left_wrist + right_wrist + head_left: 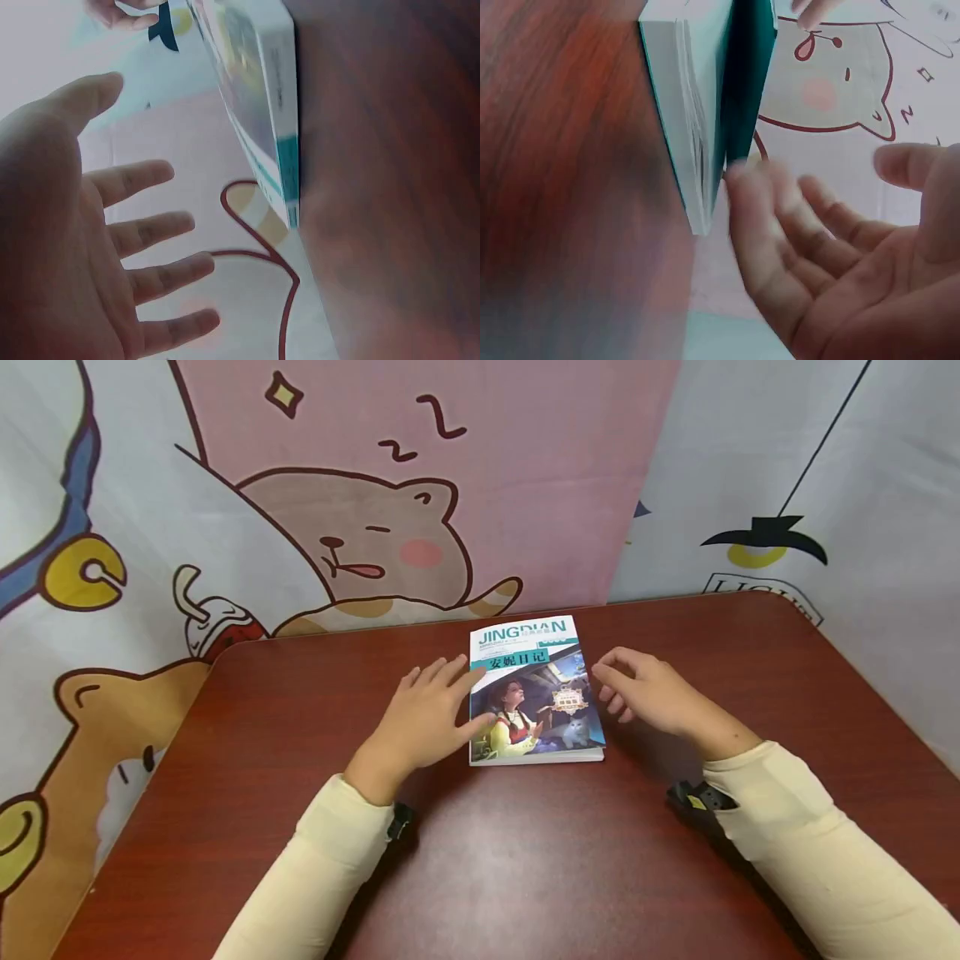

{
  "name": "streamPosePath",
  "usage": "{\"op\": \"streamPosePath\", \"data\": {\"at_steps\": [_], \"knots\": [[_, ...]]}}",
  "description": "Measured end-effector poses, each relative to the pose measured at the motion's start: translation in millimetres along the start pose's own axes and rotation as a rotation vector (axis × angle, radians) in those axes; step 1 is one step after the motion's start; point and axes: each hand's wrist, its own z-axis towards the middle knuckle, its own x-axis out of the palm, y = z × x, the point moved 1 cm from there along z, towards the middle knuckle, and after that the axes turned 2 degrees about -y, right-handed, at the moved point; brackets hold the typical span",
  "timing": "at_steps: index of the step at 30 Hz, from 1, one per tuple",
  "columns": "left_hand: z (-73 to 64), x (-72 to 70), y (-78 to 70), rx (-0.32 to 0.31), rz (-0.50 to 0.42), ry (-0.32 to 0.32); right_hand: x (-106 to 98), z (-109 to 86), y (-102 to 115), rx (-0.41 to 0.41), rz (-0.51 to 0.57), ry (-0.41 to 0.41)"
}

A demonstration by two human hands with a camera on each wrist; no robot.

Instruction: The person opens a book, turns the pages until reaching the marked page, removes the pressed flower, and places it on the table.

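Observation:
A paperback book (517, 727) with an illustrated cover and a teal title band lies face up on the table. My left hand (420, 718) hovers at its left side, fingers spread and straight; in the left wrist view a gap shows between that hand (67, 225) and the book's spine (279, 90). At the right edge is my right hand (652, 693), its fingers loosely bent. The right wrist view shows the front cover (751, 82) standing a little away from the pages (694, 97). The right fingertips (746, 176) are at the cover's edge, blurred, with the thumb apart; contact is unclear.
The dark red wooden table (480, 860) extends around the book. Behind it hangs a cartoon-printed cloth (555, 485) with a sleeping bear. A black strap device (701, 797) sits at the right wrist, and another (400, 821) at the left.

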Motion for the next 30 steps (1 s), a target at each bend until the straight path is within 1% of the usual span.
{"op": "streamPosePath", "data": {"at_steps": [3, 6, 11, 13, 15, 19, 23, 27, 30], "knots": [[-0.1, 3.8, -10.2, 0.056, 0.01, 0.031, 0, 0.0, -6, 0.057, 0.131, 0.08], [-1.1, 7.3, -18.9, 0.087, 0.003, 0.067, 0, 1.8, -16, 0.12, 0.195, 0.158], [-2.2, 15.8, -27.2, 0.104, -0.004, 0.106, 3, 6.3, -36, 0.205, 0.223, 0.313], [-1.9, 19.2, -29.0, 0.1, -0.01, 0.126, 3, 7.5, -42, 0.224, 0.229, 0.357], [-1.5, 21.4, -30.6, 0.093, -0.022, 0.143, 3, 8.3, -47, 0.234, 0.24, 0.382], [-2.0, 22.3, -31.4, 0.085, -0.033, 0.168, 8, 9.2, -51, 0.229, 0.28, 0.436], [-3.8, 23.0, -31.3, 0.09, -0.038, 0.174, 13, 9.4, -56, 0.181, 0.312, 0.496], [-4.0, 22.8, -31.1, 0.087, -0.037, 0.164, 13, 10.3, -59, 0.135, 0.334, 0.516], [-3.7, 22.1, -30.6, 0.088, -0.03, 0.158, 13, 12.2, -60, 0.134, 0.354, 0.519]]}}
